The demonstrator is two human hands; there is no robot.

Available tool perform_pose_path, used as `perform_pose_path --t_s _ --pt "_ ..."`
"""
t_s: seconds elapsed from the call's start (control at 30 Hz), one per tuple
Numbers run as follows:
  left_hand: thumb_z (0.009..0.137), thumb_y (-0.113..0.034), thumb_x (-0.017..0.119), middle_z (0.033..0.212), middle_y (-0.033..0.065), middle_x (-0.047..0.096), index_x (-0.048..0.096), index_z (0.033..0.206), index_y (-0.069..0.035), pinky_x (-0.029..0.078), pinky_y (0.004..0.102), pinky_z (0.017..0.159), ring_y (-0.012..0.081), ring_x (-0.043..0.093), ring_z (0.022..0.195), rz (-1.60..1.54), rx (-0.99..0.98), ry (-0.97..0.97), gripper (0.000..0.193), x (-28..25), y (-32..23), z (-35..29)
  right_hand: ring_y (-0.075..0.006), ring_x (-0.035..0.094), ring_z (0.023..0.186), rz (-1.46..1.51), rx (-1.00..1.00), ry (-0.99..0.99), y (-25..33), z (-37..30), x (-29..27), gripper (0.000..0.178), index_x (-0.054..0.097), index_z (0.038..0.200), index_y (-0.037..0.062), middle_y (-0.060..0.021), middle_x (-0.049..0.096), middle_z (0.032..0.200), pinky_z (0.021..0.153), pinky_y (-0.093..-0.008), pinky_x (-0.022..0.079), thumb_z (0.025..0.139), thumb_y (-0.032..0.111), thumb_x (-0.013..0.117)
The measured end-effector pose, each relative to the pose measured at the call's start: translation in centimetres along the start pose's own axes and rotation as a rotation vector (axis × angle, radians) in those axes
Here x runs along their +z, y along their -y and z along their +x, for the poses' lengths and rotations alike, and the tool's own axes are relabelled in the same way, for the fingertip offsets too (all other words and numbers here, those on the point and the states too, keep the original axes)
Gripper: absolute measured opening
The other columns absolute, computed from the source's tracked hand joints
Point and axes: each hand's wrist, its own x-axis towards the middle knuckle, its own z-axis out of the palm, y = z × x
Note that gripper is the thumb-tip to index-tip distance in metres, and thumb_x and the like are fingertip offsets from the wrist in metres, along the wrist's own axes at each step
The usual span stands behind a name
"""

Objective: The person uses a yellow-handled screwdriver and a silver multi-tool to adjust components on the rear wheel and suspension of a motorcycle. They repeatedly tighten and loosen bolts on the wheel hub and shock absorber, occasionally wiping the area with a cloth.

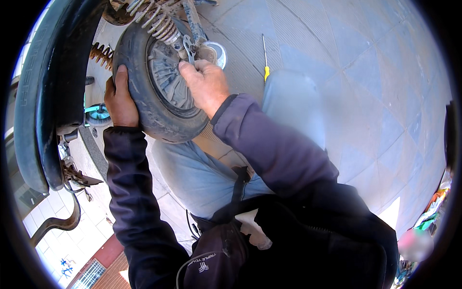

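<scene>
A scooter's black wheel (168,115) with a dusty, ribbed metal hub (171,77) stands in front of my knees. My left hand (122,98) grips the tire at its left side, thumb along the tread; some fingers are hidden. My right hand (207,86) is closed on a flat silver wrench (188,47) with holes in it. The wrench points up at the lower end of a coil-spring shock absorber (161,26), close to the axle. Just behind my right hand sits a round metal cover (215,52) at the wheel's right side.
A screwdriver (266,70) with a yellow handle lies on the grey paving (346,96) right of the wheel. The dark scooter seat (41,111) looms along the left. A second rusty spring (102,54) is left of the tire, with a small turquoise wheel (98,114) beyond.
</scene>
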Motion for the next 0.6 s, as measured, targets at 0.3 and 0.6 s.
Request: perform_pose_path --t_s 0.3,0.6 --pt "0.091 -0.044 0.05 0.109 0.016 0.061 0.053 0.118 0.01 0.041 0.0307 0.09 0.0211 0.055 0.096 0.015 -0.026 0.008 0.06 -0.1 -0.3 -0.2 -0.0382 0.062 0.078 0.032 0.013 -0.015 -0.3 0.2 0.2 0.045 0.063 0.087 -0.0056 -0.0252 0.063 0.076 0.074 -0.04 0.047 0.083 0.038 0.057" --pt "0.092 -0.044 0.05 0.109 0.0162 0.061 0.054 0.118 0.009 0.041 0.0306 0.09 0.0216 0.055 0.095 0.036 -0.029 0.008 0.059 -0.2 -0.2 -0.2 -0.0358 0.063 0.077 -0.06 -0.028 -0.058 0.7 -0.3 -0.1 0.041 0.062 0.086 -0.0063 -0.024 0.063 0.074 0.073 -0.0385 0.047 0.082 0.034 0.058"
